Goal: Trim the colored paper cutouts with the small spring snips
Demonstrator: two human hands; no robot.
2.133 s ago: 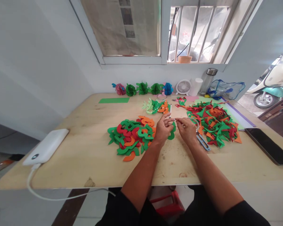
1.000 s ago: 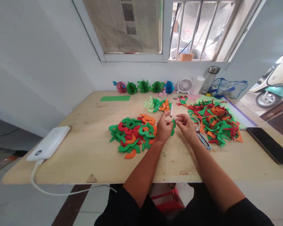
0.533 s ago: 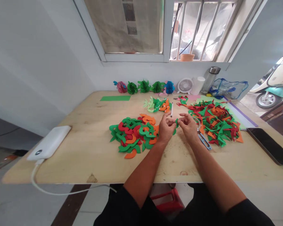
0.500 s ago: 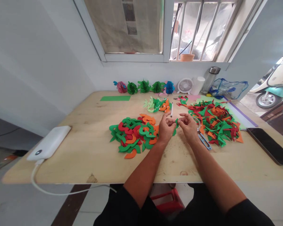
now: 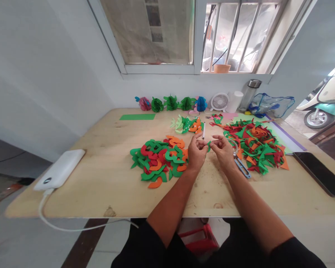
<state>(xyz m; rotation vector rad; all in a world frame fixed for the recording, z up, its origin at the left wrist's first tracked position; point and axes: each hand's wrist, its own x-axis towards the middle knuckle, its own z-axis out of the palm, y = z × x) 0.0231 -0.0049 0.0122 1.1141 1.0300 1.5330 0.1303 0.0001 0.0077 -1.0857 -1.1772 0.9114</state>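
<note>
Between my two hands is a small green paper piece (image 5: 209, 146), mostly covered by fingers. My left hand (image 5: 197, 152) pinches its left side, and my right hand (image 5: 222, 149) pinches its right side. Left of my left hand lies a pile of curved green, red and orange paper cutouts (image 5: 156, 158). Close to my right wrist are blue-handled scissors (image 5: 242, 167), partly hidden by the arm. A white pen (image 5: 203, 130) lies just beyond my fingers. Further right spreads a heap of paper scraps (image 5: 257, 145).
Folded paper figures (image 5: 171, 103) line the wall beside a small white fan (image 5: 220, 101) and a glass bottle (image 5: 250, 95). A green paper strip (image 5: 137, 117) lies at back left. A white power bank (image 5: 60, 169) sits at left, a phone (image 5: 319, 173) at right.
The green paper piece has shifted between my fingers, and less of it shows below them. Both hands stay in nearly the same place.
</note>
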